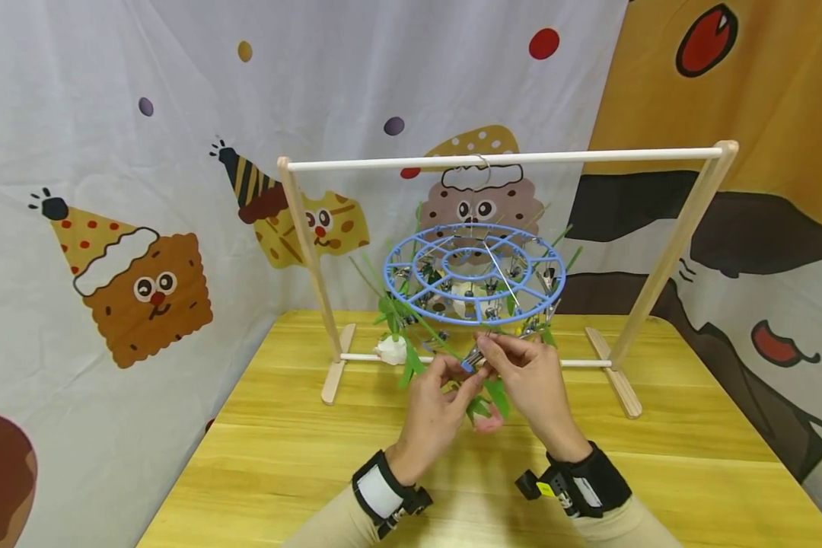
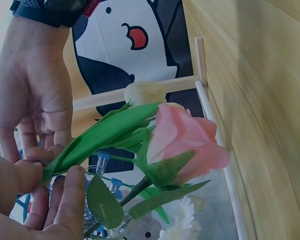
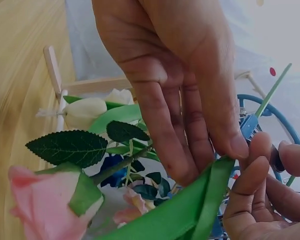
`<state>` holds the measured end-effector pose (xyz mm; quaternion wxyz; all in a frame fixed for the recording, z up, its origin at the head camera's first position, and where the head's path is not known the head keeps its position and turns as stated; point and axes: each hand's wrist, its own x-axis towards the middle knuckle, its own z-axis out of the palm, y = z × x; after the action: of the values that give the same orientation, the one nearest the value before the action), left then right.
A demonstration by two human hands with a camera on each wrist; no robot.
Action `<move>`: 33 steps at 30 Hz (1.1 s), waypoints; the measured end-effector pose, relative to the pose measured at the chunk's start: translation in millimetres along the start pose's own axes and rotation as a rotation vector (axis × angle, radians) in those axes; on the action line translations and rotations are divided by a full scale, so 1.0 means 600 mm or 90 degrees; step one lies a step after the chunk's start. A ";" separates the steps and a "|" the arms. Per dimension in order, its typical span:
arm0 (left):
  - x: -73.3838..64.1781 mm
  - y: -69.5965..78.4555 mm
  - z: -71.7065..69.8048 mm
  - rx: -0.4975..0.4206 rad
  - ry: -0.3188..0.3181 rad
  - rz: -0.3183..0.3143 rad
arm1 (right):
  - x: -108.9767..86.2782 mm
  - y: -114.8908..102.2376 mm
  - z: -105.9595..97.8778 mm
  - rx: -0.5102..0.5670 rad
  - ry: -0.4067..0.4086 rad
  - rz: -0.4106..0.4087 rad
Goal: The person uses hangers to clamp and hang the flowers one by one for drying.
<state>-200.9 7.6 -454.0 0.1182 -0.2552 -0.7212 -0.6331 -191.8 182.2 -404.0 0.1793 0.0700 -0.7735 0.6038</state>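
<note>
Both hands are up in front of the round blue hanger (image 1: 475, 272), which hangs by its hook from the rail of the wooden rack (image 1: 503, 159). The left hand (image 1: 433, 412) and right hand (image 1: 536, 378) meet just under the hanger's near rim, fingertips almost touching each other.

Between them sits a small clip (image 1: 473, 361) with a blue tip. The right hand's grip is closed on it, thumb and fingertips pinching it from above. The left hand's grip is closed too, pinching the top end of a long green leaf (image 2: 102, 134) belonging to a pink rose (image 2: 182, 142).

The rose hangs head down, directly below both grips, its bloom just above the tabletop (image 1: 281, 449). Its long axis runs from the pinched leaf end down to the bloom, roughly upright. The leaf end lies right beside the clip, a touch to the left of the right hand's grip, so the left hand is the one nearer the flower and the right hand nearer the clip.

Whether the clip's jaws are spread or already biting the leaf, I cannot tell.

Off to the left of the grips, a white flower (image 1: 391, 349) hangs from the hanger.
</note>
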 end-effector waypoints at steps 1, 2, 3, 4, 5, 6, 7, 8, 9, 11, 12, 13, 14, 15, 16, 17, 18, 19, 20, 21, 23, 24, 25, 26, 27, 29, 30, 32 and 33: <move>-0.001 0.000 -0.002 0.002 -0.005 -0.003 | 0.000 0.000 0.000 0.009 -0.004 0.002; -0.003 -0.001 -0.005 0.005 -0.010 -0.005 | -0.001 0.001 -0.001 0.018 -0.009 0.003; -0.004 -0.001 -0.007 0.008 -0.017 -0.008 | -0.001 0.002 -0.002 0.026 -0.014 0.004; -0.005 -0.001 -0.010 0.011 -0.023 -0.010 | -0.001 0.003 -0.003 0.032 -0.018 0.004; -0.007 -0.001 -0.012 0.015 -0.030 -0.013 | -0.002 0.004 -0.004 0.037 -0.021 0.005; -0.008 -0.001 -0.015 0.020 -0.038 -0.014 | -0.003 0.004 -0.005 0.040 -0.024 0.004; -0.009 0.000 -0.018 0.023 -0.047 -0.016 | -0.003 0.005 -0.006 0.040 -0.027 0.004; -0.010 0.000 -0.021 0.027 -0.054 -0.017 | -0.004 0.006 -0.008 0.036 -0.029 0.006; -0.011 0.000 -0.024 0.029 -0.061 -0.018 | -0.005 0.008 -0.010 0.029 -0.032 0.006; -0.012 -0.003 -0.031 0.035 -0.076 -0.016 | -0.006 0.010 -0.013 0.007 -0.034 0.009; -0.013 -0.003 -0.035 0.041 -0.082 -0.013 | -0.007 0.011 -0.015 -0.003 -0.036 0.009; -0.014 -0.005 -0.040 0.047 -0.087 -0.009 | -0.007 0.013 -0.017 -0.009 -0.037 0.011; -0.016 -0.007 -0.045 0.055 -0.091 -0.006 | -0.009 0.014 -0.018 -0.020 -0.040 0.015; -0.018 -0.009 -0.049 0.065 -0.096 -0.002 | -0.010 0.016 -0.020 -0.028 -0.042 0.017; -0.019 -0.011 -0.055 0.075 -0.101 0.003 | -0.012 0.017 -0.021 -0.036 -0.044 0.019; -0.021 -0.012 -0.060 0.084 -0.104 0.008 | -0.014 0.017 -0.023 -0.039 -0.047 0.018; -0.023 -0.012 -0.065 0.097 -0.106 0.016 | -0.017 0.017 -0.025 -0.043 -0.051 0.021; -0.024 -0.014 -0.070 0.106 -0.108 0.024 | -0.020 0.017 -0.027 -0.047 -0.055 0.022; -0.026 -0.014 -0.076 0.116 -0.108 0.034 | -0.023 0.018 -0.029 -0.054 -0.059 0.021; -0.026 -0.015 -0.081 0.127 -0.107 0.046 | -0.025 0.018 -0.032 -0.057 -0.063 0.016; -0.027 -0.017 -0.093 0.149 -0.102 0.073 | -0.028 0.018 -0.038 -0.064 -0.068 0.011; -0.027 -0.018 -0.098 0.161 -0.097 0.085 | -0.030 0.018 -0.042 -0.068 -0.070 0.008; -0.027 -0.019 -0.104 0.175 -0.092 0.097 | -0.031 0.019 -0.045 -0.072 -0.072 0.004; -0.027 -0.021 -0.110 0.188 -0.087 0.106 | -0.032 0.020 -0.049 -0.078 -0.072 0.001; -0.027 -0.022 -0.116 0.200 -0.083 0.112 | -0.034 0.021 -0.053 -0.086 -0.072 -0.003; -0.027 -0.026 -0.129 0.221 -0.075 0.122 | -0.038 0.024 -0.060 -0.101 -0.073 -0.015; -0.027 -0.027 -0.135 0.230 -0.072 0.125 | -0.040 0.027 -0.064 -0.109 -0.073 -0.026; -0.027 -0.030 -0.149 0.247 -0.068 0.129 | -0.046 0.031 -0.072 -0.130 -0.072 -0.049; -0.026 -0.032 -0.156 0.254 -0.066 0.131 | -0.048 0.034 -0.076 -0.140 -0.070 -0.064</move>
<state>-211.9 -88.5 -462.3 0.1930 -0.3310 -0.8075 -0.4484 -162.7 228.2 -423.4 0.1733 0.1212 -0.8391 0.5013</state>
